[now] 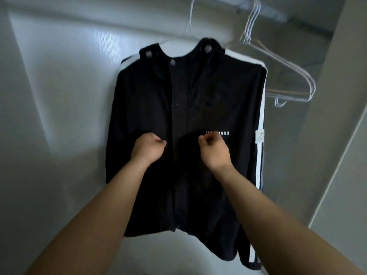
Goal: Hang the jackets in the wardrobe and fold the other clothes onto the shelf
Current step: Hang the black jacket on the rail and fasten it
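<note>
Black jacket (182, 108) hanging inside the wardrobe (49, 80), front toward the camera, on a thin white hanger (190, 22) whose hook rises toward the rod (264, 10). A white stripe (260, 120) runs along its shoulder and sleeve, and small white lettering (220, 133) marks the chest. Left grip (148, 147) and right grip (213, 150) sit at chest height against the jacket front, one on either side of the button strip, fingers curled tight. Whether either grip pinches the cloth cannot be told. Bare hangers (288, 76) hang just beside the jacket, on the right.
</note>
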